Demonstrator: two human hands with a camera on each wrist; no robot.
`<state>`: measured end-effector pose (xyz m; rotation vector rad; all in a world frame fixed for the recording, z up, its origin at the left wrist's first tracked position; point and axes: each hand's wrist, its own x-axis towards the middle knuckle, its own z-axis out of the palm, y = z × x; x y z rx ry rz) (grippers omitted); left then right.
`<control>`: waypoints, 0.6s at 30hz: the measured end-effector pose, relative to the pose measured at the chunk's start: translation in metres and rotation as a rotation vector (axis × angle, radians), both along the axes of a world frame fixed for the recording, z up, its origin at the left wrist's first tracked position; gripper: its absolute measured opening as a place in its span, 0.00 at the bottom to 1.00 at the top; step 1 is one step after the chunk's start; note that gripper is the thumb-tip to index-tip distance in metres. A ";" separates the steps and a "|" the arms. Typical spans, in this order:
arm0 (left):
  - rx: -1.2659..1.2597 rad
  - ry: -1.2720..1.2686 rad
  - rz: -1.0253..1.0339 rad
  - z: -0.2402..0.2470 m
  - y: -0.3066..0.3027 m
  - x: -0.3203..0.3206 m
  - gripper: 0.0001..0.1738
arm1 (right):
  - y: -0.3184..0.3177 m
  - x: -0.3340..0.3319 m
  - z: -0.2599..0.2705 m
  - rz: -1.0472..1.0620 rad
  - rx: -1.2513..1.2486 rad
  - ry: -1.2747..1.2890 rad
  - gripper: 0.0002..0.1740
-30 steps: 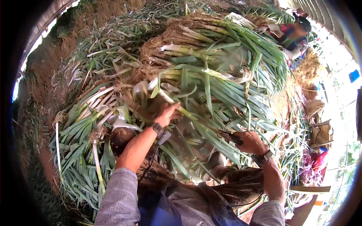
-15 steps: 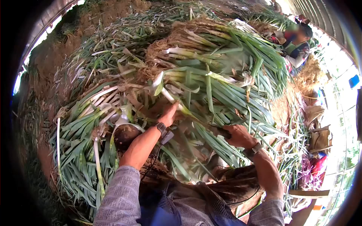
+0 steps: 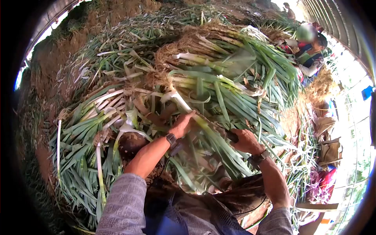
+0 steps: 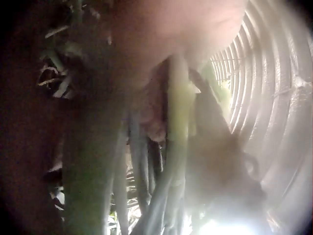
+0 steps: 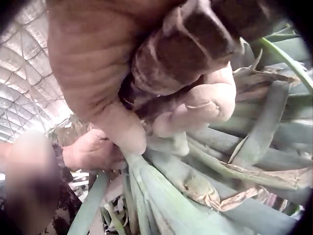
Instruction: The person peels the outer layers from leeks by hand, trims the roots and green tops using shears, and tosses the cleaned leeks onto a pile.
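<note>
In the head view my left hand (image 3: 183,124) grips a leek (image 3: 181,102) around its pale stalk. The leek slants across the heap, white root end up and left, green leaves running down to the right. My right hand (image 3: 247,141) holds a knife by its dark handle (image 3: 232,136), over the leaves; the blade lies along the stalk, partly lost among the green. Up close in the right wrist view, fingers curl round the brown wrapped handle (image 5: 183,54), with leek leaves (image 5: 166,196) beneath. The left wrist view is blurred; a pale stalk (image 4: 181,107) shows under the hand.
A big pile of leeks (image 3: 235,51), roots to the left, lies ahead. Another bunch (image 3: 84,156) spreads by my left knee. Another person (image 3: 311,58) is at the far right. A wooden board (image 3: 317,206) and a cardboard piece (image 3: 329,152) lie right.
My right hand with the knife has moved left, closer to my left hand. The left hand has shifted slightly right with the leek, whose white end has swung a little right.
</note>
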<state>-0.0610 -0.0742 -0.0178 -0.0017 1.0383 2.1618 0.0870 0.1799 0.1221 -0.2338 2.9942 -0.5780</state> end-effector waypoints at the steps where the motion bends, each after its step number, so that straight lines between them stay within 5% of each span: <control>1: 0.001 0.002 0.002 0.005 0.000 0.002 0.22 | -0.001 0.002 0.008 -0.038 -0.005 -0.061 0.19; 15: -0.082 0.110 -0.170 0.019 0.011 0.012 0.21 | -0.026 -0.024 0.009 0.073 -0.054 0.214 0.24; 18: -0.068 0.130 -0.189 0.012 0.011 0.010 0.19 | -0.030 -0.031 0.017 0.056 0.001 0.109 0.23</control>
